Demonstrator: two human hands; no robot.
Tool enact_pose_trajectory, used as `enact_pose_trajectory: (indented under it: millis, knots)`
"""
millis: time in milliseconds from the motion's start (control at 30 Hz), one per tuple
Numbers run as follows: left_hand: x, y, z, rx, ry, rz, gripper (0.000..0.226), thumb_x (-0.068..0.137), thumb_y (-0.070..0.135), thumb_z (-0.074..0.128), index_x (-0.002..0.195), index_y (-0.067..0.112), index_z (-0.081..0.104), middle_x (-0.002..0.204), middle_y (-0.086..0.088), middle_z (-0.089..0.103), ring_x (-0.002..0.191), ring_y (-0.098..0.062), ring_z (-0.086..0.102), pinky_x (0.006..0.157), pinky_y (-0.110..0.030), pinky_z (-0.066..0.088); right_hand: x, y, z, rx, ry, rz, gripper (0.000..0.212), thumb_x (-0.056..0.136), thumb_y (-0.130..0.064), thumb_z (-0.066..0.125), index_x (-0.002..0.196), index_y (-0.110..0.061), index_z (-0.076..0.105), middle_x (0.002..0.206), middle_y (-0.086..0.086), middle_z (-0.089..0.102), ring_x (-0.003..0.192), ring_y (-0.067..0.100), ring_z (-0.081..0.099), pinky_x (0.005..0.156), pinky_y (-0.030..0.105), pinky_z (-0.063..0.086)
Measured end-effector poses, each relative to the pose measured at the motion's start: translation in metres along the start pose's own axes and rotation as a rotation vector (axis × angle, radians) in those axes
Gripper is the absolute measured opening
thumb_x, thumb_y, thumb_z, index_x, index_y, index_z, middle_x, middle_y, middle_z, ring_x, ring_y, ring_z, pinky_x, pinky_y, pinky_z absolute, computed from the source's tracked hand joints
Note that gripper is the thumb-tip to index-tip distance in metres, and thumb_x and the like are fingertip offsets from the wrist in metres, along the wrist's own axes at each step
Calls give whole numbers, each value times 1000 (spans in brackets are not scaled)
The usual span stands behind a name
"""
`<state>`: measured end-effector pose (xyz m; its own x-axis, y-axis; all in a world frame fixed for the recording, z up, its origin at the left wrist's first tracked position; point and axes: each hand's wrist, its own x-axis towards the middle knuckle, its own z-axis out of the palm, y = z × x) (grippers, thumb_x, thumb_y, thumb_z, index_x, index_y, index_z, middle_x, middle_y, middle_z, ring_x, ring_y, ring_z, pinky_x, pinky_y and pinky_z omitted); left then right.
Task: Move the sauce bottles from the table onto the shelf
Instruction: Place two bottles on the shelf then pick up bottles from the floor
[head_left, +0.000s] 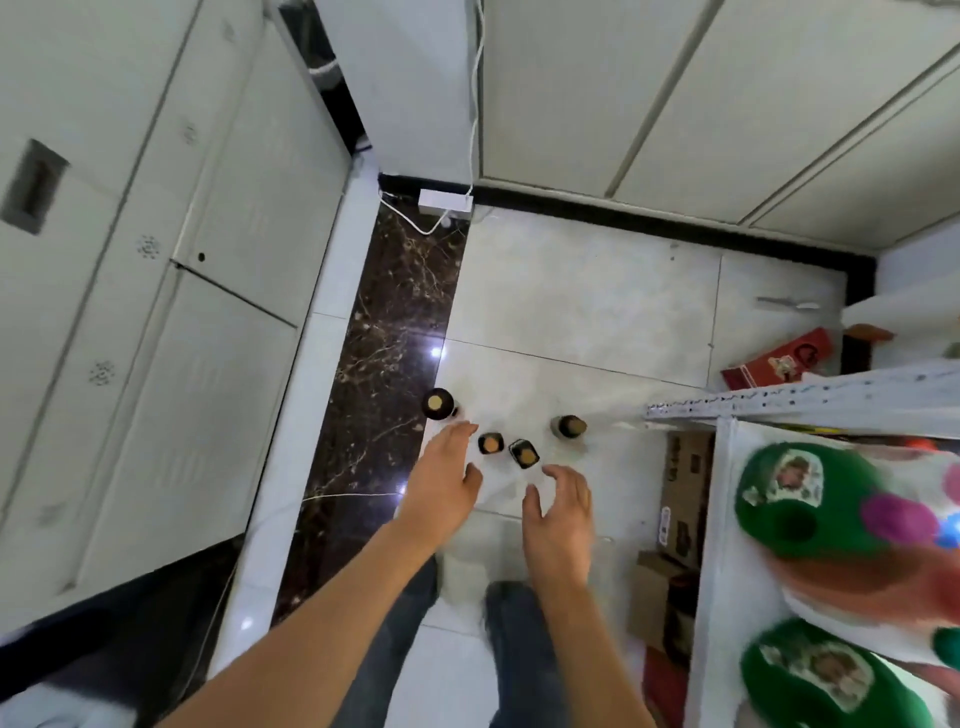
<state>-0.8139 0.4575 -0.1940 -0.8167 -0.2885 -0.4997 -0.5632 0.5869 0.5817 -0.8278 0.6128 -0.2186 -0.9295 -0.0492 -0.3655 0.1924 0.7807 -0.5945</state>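
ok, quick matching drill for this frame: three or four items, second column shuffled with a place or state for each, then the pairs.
Items:
1. left hand
2. right hand
3. power strip
4. shelf rail

Descriptions:
A. white, by the dark baseboard, far side
B. open, fingers spread, below the square-capped bottle
C. perforated metal, right edge
D. open, fingertips near the leftmost bottle

Pairs: 1-D, 2-B, 3-A, 4-C
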Motion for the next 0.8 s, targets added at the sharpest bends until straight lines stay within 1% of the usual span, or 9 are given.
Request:
enact_pose_trajectory:
  millis: [67, 167, 333, 467, 533, 600, 633, 733, 800]
  knots:
    - [16, -22, 22, 26, -47, -65, 52, 94, 9, 54, 144, 12, 40, 148, -7, 42, 134, -22, 42, 110, -26, 30, 13, 22, 24, -13, -60, 62, 28, 95, -19, 61, 122, -12, 59, 128, 6, 58, 121, 24, 52, 99, 36, 44]
    - [42, -58, 60, 17, -86, -177, 49, 93, 5, 52, 142, 9, 43, 145, -10, 46, 130, -25, 46, 110, -32, 35, 38, 63, 62, -35, -169, 106, 31, 98, -22, 57, 127, -14, 57, 132, 4, 55, 124, 21, 50, 101, 32, 42]
    - [88, -100, 125, -75, -26, -352, 43, 95, 7, 48, 136, 18, 52, 136, -1, 56, 118, -20, 56, 102, -39, 47, 83, 134, 123, -46, -272, 185, 34, 98, -23, 57, 130, -13, 55, 135, 7, 53, 124, 24, 50, 103, 35, 42]
    - [141, -121, 184, -266, 76, -496, 29, 90, 4, 50, 113, 15, 63, 108, -1, 65, 94, -22, 62, 84, -38, 53, 128, 181, 173, -36, -264, 229, 34, 98, -24, 57, 130, -13, 53, 135, 5, 52, 122, 22, 52, 98, 35, 45]
    - [167, -133, 210, -307, 47, -533, 24, 88, 3, 51, 104, 16, 63, 102, 1, 64, 90, -24, 62, 78, -31, 51, 148, 200, 197, -41, -273, 240, 33, 97, -25, 59, 127, -14, 54, 131, 4, 53, 118, 22, 54, 94, 33, 46]
    - [191, -148, 237, -243, -45, -494, 24, 86, 2, 54, 103, 16, 61, 105, 0, 62, 93, -23, 61, 79, -27, 46, 166, 220, 223, -54, -296, 253, 31, 94, -27, 62, 122, -15, 54, 124, 4, 54, 110, 23, 56, 87, 32, 45]
    - [203, -157, 251, -168, -96, -463, 25, 86, 4, 56, 108, 14, 61, 110, -3, 60, 95, -25, 61, 81, -28, 46, 175, 229, 235, -69, -306, 257, 31, 93, -28, 64, 119, -15, 54, 120, 4, 54, 106, 24, 57, 84, 32, 46]
    - [229, -180, 278, 102, -204, -380, 38, 88, 10, 59, 125, 12, 54, 123, -12, 45, 95, -35, 59, 86, -37, 47, 194, 249, 264, -144, -332, 278, 40, 89, -33, 69, 120, -14, 52, 117, 8, 54, 100, 30, 60, 81, 38, 51]
    - [243, -190, 290, 225, -211, -316, 41, 89, 12, 61, 129, 11, 50, 125, -14, 43, 98, -37, 57, 88, -41, 47, 202, 259, 278, -178, -325, 289, 42, 89, -32, 70, 122, -14, 52, 117, 10, 54, 98, 31, 61, 80, 39, 52]
